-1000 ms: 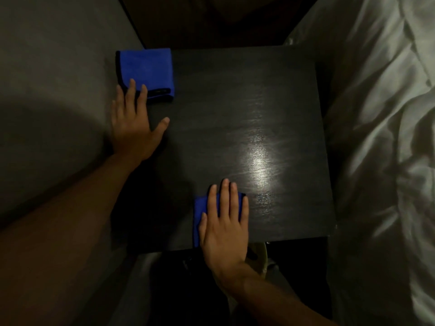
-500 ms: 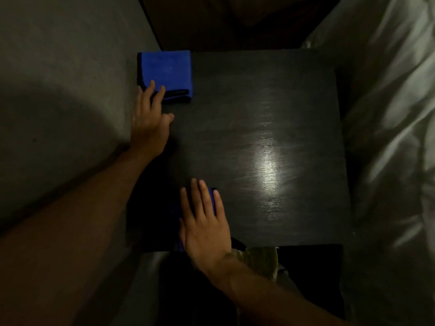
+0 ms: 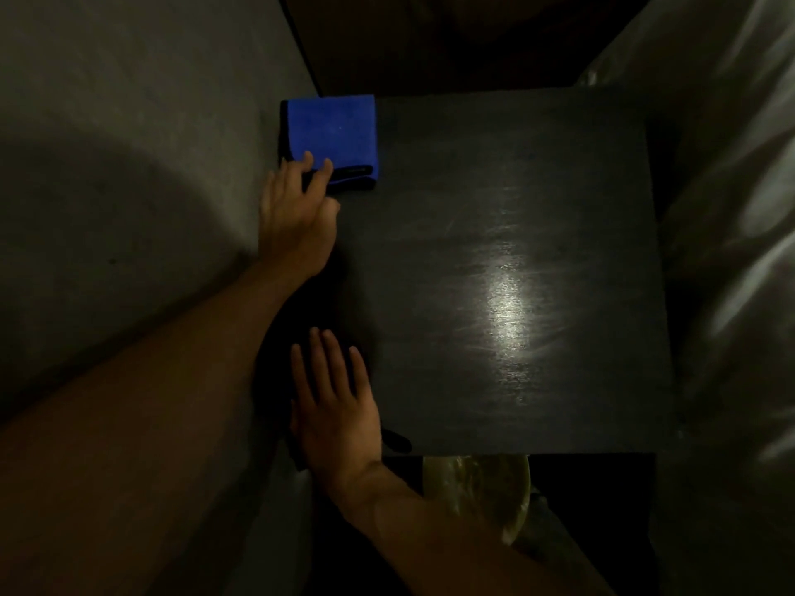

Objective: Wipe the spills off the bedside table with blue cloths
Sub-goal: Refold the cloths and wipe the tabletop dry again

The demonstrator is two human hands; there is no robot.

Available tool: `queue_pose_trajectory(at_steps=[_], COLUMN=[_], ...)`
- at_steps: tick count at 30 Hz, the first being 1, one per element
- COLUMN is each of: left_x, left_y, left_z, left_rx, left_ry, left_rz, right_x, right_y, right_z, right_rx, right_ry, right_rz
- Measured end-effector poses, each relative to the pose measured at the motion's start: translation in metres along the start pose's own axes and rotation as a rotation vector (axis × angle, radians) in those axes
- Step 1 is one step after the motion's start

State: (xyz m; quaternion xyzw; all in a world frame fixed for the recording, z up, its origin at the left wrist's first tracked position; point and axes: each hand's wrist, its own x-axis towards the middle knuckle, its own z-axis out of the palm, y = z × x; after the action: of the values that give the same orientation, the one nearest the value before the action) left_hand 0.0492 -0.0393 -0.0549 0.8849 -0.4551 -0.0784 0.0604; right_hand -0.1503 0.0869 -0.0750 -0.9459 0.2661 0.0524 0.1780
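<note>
The dark wooden bedside table (image 3: 516, 200) fills the middle of the head view, with a streaky bright glare near its centre. A folded blue cloth (image 3: 333, 129) lies on its far left corner. My left hand (image 3: 297, 217) is at that cloth's near edge, fingers curled on top and thumb against the edge. My right hand (image 3: 335, 397) lies flat on the near left corner in deep shadow, pressing a second cloth (image 3: 398, 441). Only a dark corner of that cloth shows beside my palm.
A grey wall (image 3: 129, 165) runs tight along the table's left side. White rumpled bedding (image 3: 731, 251) borders the right side. A pale round object (image 3: 477, 488) sits below the table's near edge.
My right hand has slid its cloth leftward along the near edge into the shadowed corner. My left hand has moved up and curled its fingers onto the folded cloth's near edge.
</note>
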Motion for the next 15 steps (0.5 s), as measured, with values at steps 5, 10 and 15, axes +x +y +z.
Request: queue_pose_trajectory(at_steps=[5,10,15], left_x=[0.014,0.037,0.056], left_y=[0.002,0.009,0.006], left_z=[-0.022,-0.037,-0.037], left_rx=[0.116,0.341,0.273], left_ry=[-0.036,-0.043,-0.146], left_rz=[0.029,0.244,0.277], right_x=[-0.011,-0.008,-0.006], right_y=[0.024,0.055,0.053], right_z=[-0.01,-0.001,-0.004], right_rx=[0.048,-0.066,-0.226], right_ry=[0.119,0.079,0.037], right_rz=[-0.269,-0.657,-0.599])
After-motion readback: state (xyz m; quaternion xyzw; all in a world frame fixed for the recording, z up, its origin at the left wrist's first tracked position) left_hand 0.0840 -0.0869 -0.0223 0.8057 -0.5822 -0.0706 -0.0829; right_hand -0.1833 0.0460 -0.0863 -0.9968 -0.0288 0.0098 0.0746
